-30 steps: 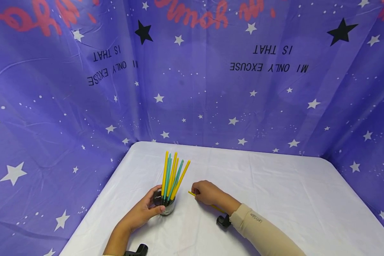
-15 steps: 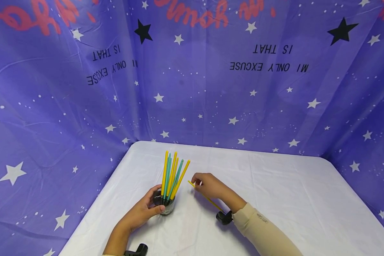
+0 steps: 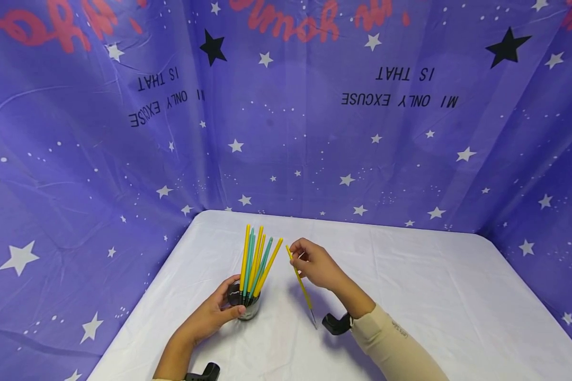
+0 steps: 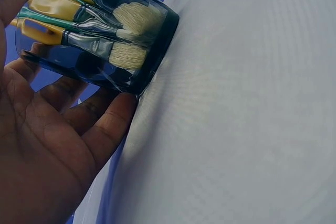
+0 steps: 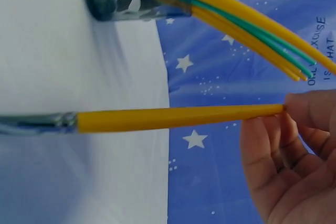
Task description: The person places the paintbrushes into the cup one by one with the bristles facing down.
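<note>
My left hand [image 3: 214,312] grips a clear glass jar [image 4: 68,64] that stands on the white table. Several paintbrushes [image 3: 255,259] with yellow and teal handles lean in it, handles up; their pale bristles [image 4: 131,56] rest near the jar's bottom in the left wrist view. To the right of the jar, my right hand [image 3: 316,264] pinches a single yellow paintbrush [image 5: 157,117] near the tip of its handle. That brush hangs at a slant, metal ferrule and bristle end pointing down, apart from the jar. In the right wrist view its bristle end runs out of frame.
A white cloth covers the table [image 3: 410,296]. Purple curtains [image 3: 305,132] with stars and lettering rise behind it and at both sides. Black camera mounts [image 3: 336,324] sit at the wrists, the right one low over the cloth.
My right hand has risen from the table with the yellow paintbrush, which has swung from lying nearly flat to a steep slant. The left hand and jar have stayed in place.
</note>
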